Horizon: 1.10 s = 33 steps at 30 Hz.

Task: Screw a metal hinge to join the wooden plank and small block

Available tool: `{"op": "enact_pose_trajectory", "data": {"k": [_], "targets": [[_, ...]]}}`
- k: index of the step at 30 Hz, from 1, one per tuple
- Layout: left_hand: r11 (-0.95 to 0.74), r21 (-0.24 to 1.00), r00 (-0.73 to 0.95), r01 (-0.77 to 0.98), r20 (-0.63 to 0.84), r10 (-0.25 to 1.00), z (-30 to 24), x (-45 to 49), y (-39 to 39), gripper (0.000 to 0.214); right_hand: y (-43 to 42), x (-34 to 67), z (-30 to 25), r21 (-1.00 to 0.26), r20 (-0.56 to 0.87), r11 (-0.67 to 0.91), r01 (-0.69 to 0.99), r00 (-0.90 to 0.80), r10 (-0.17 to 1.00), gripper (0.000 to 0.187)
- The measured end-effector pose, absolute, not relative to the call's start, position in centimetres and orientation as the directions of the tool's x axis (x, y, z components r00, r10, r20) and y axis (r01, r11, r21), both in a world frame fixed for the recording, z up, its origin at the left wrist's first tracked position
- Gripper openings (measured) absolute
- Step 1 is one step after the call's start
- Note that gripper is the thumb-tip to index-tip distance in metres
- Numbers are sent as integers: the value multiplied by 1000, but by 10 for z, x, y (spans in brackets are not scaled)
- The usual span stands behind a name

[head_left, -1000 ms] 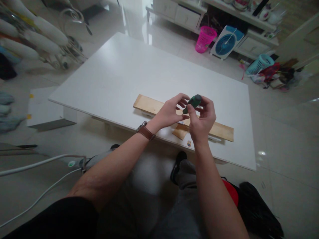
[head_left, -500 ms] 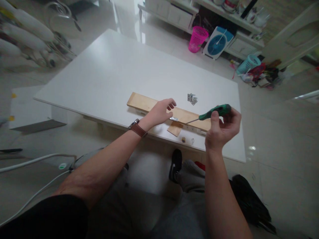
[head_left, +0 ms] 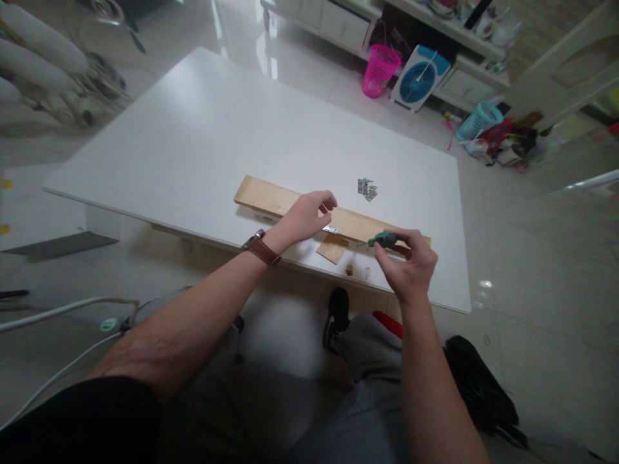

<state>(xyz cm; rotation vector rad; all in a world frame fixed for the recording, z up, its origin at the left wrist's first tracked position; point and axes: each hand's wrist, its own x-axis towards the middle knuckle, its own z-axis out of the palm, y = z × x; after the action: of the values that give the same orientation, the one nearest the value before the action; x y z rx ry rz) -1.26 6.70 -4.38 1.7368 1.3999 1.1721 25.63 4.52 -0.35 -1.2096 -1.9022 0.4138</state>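
A long wooden plank (head_left: 271,193) lies along the near side of the white table (head_left: 203,129). My left hand (head_left: 307,212) rests over its middle, fingers loosely bent and apart. The thumb is beside a small silver metal plate (head_left: 330,229) at the plank's near edge; whether it presses on the plate I cannot tell. In my right hand (head_left: 411,264) is a green and black screwdriver (head_left: 384,240), held low with its shaft pointing left toward the near edge. A small square wood piece (head_left: 331,249) lies partly under the plank. Several small metal plates (head_left: 367,189) are piled beyond it.
Two small objects, one dark and yellowish (head_left: 349,269) and one pale (head_left: 367,272), lie near the table's front edge. Across the floor stand a pink basket (head_left: 381,71), a blue and white fan (head_left: 418,78) and a light blue basket (head_left: 481,121). A black bag-like item (head_left: 478,380) is at lower right.
My right hand has moved down and left, and the screwdriver now lies lower and closer to the plank. My left hand keeps its place on the plank. The whole view has shifted slightly.
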Motion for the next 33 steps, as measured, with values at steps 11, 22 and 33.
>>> {"op": "enact_pose_trajectory", "data": {"k": [11, 22, 33], "targets": [[-240, 873, 44, 424, 245, 968, -41, -13, 69, 22, 47, 245, 1, -613, 430, 525, 590, -308, 848, 17], [-237, 876, 37, 421, 244, 969, -39, -15, 67, 26, 45, 240, 4, -599, 485, 530, 600, -255, 836, 17], [-167, 820, 210, 548, 58, 976, -30, -11, 63, 16, 50, 233, 10, -697, 535, 455, 555, -19, 844, 29]]}}
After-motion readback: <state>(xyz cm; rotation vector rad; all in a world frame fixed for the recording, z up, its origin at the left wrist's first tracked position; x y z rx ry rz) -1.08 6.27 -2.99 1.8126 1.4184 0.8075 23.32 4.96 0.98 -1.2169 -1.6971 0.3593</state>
